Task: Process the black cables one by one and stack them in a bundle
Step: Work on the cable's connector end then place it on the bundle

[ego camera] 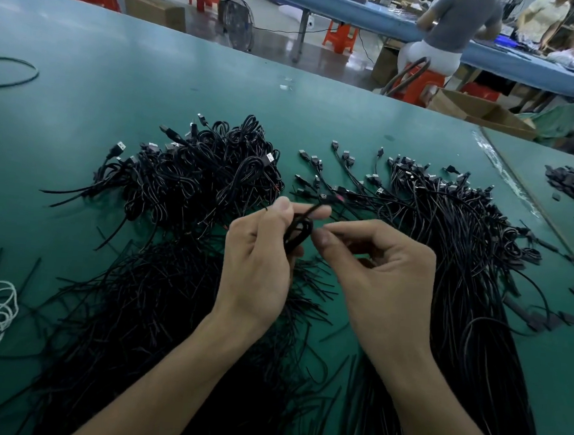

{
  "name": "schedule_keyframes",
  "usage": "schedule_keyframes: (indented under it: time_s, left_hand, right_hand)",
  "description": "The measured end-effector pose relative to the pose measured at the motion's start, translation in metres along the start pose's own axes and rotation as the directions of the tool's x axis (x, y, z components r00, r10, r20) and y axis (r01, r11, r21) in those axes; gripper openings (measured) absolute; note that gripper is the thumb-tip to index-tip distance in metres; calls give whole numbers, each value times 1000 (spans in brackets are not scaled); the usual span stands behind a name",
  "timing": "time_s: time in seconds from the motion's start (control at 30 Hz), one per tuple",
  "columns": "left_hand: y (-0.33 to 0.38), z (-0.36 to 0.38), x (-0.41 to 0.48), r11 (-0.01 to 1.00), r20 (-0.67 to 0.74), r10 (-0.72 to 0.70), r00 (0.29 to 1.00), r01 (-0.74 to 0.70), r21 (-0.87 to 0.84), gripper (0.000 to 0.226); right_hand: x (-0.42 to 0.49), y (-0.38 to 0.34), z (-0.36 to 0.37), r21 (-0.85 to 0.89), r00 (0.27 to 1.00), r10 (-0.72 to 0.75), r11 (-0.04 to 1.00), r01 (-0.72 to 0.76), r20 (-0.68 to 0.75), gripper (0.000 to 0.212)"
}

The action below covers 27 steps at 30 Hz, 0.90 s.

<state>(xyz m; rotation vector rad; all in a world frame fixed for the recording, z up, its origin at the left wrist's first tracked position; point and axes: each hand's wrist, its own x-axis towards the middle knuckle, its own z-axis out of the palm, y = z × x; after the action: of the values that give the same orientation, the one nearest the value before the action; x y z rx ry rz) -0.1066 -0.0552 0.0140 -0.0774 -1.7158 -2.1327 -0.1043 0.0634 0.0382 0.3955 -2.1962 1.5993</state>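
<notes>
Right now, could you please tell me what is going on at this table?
A person is working through black cables on a green table. The left hand grips one folded cable, and the right hand brings thumb and forefinger to its loop; whether they pinch it is unclear. A heap of coiled cables lies behind on the left, and a long sheaf of straight cables on the right.

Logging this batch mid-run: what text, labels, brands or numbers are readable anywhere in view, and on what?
None readable anywhere in this view.
USB plugs on the coiled cables: any marking is too small to read.
Cardboard box on the floor: no legible print.
Looped cable in the left hand: no tag visible.
</notes>
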Motion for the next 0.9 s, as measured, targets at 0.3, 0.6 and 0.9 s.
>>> schedule_keyframes:
  time_s: [0.3,0.6,0.9]
  left_hand:
    - [-1,-1,9,955,2,-250,968,247,-163,60]
    - [-3,-21,11,729,397,-679,617,632,264,36]
    - [-10,-18,13,532,549,-742,385,837,131,46]
  right_hand:
    - [-5,2,-2,-487,783,-414,619,616,465,13]
    - [12,-8,-17,-336,549,-441,474,814,710,8]
    - [5,17,-17,-222,902,-149,941,255,406,11]
